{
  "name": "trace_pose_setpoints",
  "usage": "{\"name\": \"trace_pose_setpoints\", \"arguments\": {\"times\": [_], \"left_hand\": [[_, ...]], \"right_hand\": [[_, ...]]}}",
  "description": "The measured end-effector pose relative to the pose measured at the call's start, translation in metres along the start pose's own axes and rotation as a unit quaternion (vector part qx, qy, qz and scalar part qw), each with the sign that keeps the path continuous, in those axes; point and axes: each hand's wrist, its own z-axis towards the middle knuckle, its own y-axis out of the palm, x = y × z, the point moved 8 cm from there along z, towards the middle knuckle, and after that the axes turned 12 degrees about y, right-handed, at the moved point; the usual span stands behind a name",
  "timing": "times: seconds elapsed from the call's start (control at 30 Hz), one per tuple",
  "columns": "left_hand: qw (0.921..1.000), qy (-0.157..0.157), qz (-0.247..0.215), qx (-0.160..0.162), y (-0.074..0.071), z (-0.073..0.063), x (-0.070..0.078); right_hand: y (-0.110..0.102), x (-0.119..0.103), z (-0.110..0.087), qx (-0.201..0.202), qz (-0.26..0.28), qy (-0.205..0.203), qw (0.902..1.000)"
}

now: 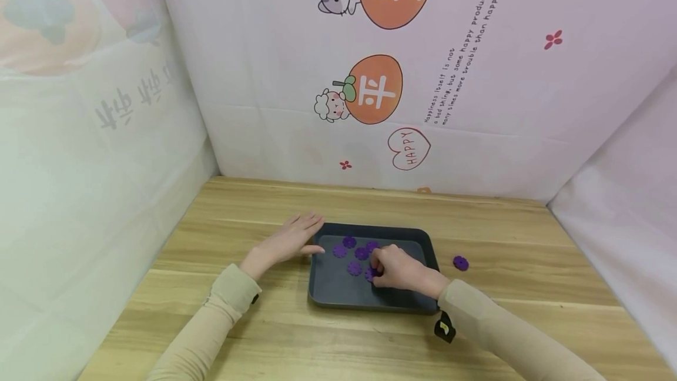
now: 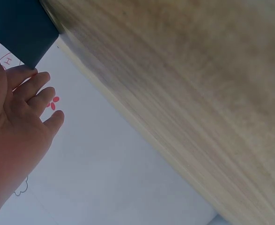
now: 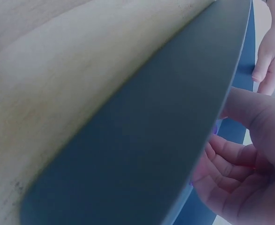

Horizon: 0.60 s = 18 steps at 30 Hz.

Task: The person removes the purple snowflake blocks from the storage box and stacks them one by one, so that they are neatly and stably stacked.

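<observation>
we count one dark tray (image 1: pixel 338 291) on one wooden table (image 1: pixel 285 334), six visible purple discs (image 1: pixel 354 268) inside it, and one outlying disc (image 1: pixel 461 263) on the table beyond its right wall. the right hand (image 1: pixel 400 270) reaches over that wall, thumb and fingers pinching one of the six; the left hand (image 1: pixel 288 241), fingers extended, touches the tray's left edge, grasping nothing. bare table borders the tray's near and left sides; inside, we note open floor at near left.

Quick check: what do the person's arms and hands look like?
Left hand and right hand are ungloved. Plain beige sleeves reach the wrists. A black piece with a yellow mark shows by the right cuff; a small dark bit by the left.
</observation>
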Motion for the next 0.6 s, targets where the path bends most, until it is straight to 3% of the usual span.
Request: {"name": "trace_pose_setpoints", "arguments": {"times": [0.6], "left_hand": [[1.0000,-0.003,-0.006,0.001,-0.002,0.000,0.003]], "right_hand": [[-0.015,0.020,-0.010,0.014,0.002,0.000,0.9999]]}}
